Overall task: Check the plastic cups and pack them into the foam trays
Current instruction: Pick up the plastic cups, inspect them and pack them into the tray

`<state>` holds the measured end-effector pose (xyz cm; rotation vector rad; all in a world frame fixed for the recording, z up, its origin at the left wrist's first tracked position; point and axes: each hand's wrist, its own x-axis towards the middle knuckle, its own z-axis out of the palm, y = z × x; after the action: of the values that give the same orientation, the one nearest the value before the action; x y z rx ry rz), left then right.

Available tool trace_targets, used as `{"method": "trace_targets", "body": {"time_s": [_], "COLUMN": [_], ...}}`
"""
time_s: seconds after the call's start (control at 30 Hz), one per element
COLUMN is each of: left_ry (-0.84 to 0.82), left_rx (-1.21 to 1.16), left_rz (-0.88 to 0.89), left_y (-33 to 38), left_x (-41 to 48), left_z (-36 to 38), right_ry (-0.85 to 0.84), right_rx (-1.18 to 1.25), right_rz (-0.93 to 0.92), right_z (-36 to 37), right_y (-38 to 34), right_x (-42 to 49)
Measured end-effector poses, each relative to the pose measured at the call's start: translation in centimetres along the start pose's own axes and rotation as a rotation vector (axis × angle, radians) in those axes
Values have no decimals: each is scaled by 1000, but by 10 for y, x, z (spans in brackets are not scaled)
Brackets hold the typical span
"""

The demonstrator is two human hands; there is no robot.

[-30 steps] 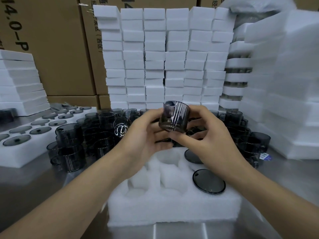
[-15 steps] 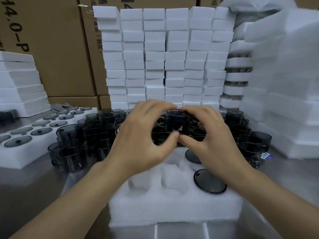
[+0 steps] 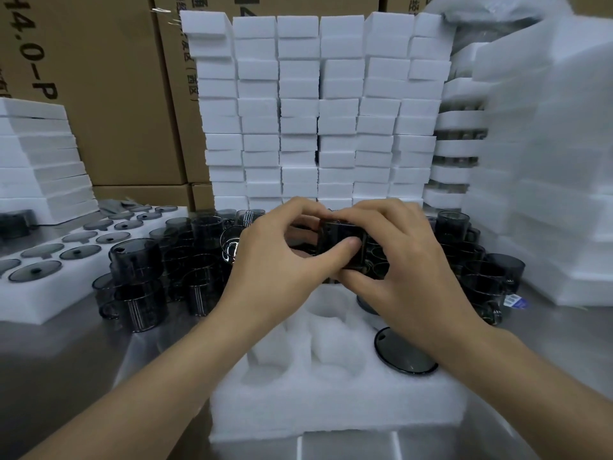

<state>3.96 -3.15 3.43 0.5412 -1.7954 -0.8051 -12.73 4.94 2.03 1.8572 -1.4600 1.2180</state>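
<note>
A smoky grey plastic cup is gripped between both hands above the far edge of the white foam tray. My left hand wraps its left side, thumb across the front. My right hand covers its top and right side, so most of the cup is hidden. In the tray's right column sit two dark cups showing round bases, one near, one farther back partly under my right hand. The tray's other pockets show bare foam.
Many loose grey cups crowd the steel table behind the tray, left and right. A filled foam tray lies at left. Stacked foam blocks, foam sheets and cardboard boxes wall in the back.
The cup was held up and tilted for a look a second ago. Both hands have since lowered it and closed around it, covering more of it.
</note>
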Motion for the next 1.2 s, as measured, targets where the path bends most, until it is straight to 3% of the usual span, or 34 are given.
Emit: {"method": "trace_targets", "body": {"time_s": [0.27, 0.47, 0.6, 0.83, 1.2], "left_ry": [-147, -270, -189, -25, -286], "left_rx": [-634, -822, -739, 40, -317], "left_rz": [-291, -372, -419, -200, -354], "left_y": [6, 1, -1, 8, 4], "left_x": [13, 13, 16, 9, 14], "left_z": [-12, -15, -19, -11, -21], "right_ry": [27, 45, 31, 32, 56], "right_rx": [147, 197, 165, 33, 84], "right_rz": [178, 190, 184, 145, 164], "right_z": [-2, -3, -1, 2, -3], "right_y": [-1, -1, 1, 6, 1], "right_x": [0, 1, 1, -1, 1]}}
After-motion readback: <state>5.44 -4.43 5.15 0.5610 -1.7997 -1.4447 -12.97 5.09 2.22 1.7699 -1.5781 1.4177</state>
